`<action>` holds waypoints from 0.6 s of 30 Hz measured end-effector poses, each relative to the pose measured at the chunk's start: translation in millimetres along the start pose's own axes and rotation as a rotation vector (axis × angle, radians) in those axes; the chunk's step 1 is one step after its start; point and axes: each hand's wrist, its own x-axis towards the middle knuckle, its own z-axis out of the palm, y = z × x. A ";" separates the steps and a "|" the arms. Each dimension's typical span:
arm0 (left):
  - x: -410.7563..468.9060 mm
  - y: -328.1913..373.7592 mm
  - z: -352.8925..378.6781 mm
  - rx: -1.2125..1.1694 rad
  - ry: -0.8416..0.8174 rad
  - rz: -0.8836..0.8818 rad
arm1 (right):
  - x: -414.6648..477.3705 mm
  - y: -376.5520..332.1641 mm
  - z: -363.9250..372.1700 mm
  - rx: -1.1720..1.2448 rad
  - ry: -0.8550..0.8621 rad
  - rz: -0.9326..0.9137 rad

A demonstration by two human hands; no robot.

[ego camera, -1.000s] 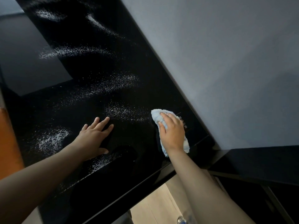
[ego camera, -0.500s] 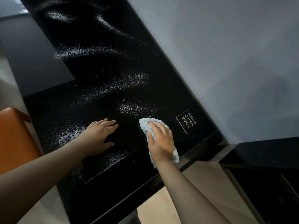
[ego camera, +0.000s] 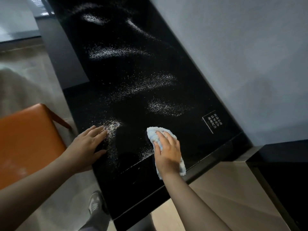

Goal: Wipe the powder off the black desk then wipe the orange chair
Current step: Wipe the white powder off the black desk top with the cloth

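The glossy black desk (ego camera: 133,184) runs along the grey wall. Streaks and patches of white powder (ego camera: 146,85) cover much of its top. My right hand (ego camera: 167,150) presses a light blue cloth (ego camera: 154,135) flat on the desk near its front end, fingers straight over the cloth. My left hand (ego camera: 88,145) rests flat on the desk's left edge, fingertips in a powder patch (ego camera: 113,125). The orange chair (ego camera: 28,142) stands left of the desk, close to my left forearm.
A small white-lettered label (ego camera: 212,121) sits on the desk near the wall. A grey wall (ego camera: 241,55) borders the desk on the right. A dark cabinet (ego camera: 283,172) stands at the lower right. My shoe (ego camera: 95,205) is on the floor below the desk's front end.
My right hand has slid the cloth leftward, away from the wall and the label, across the desk's front end. The view has shifted, bringing the orange chair into sight. My left hand stays flat.
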 end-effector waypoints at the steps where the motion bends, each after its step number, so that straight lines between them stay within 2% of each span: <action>1: -7.4 -5.6 1.6 0.009 0.002 -0.003 | -4.7 -4.7 2.1 -0.002 -0.005 -0.006; 7: -34.7 -29.6 12.4 0.025 -0.012 0.004 | -39.6 -39.0 17.8 -0.013 0.001 -0.064; 14: -39.2 -46.0 20.8 -0.069 -0.119 0.038 | -64.6 -66.7 31.9 -0.005 -0.001 -0.041; 18: -39.9 -50.5 15.7 -0.013 -0.134 0.088 | -77.4 -80.4 35.9 0.002 -0.013 -0.060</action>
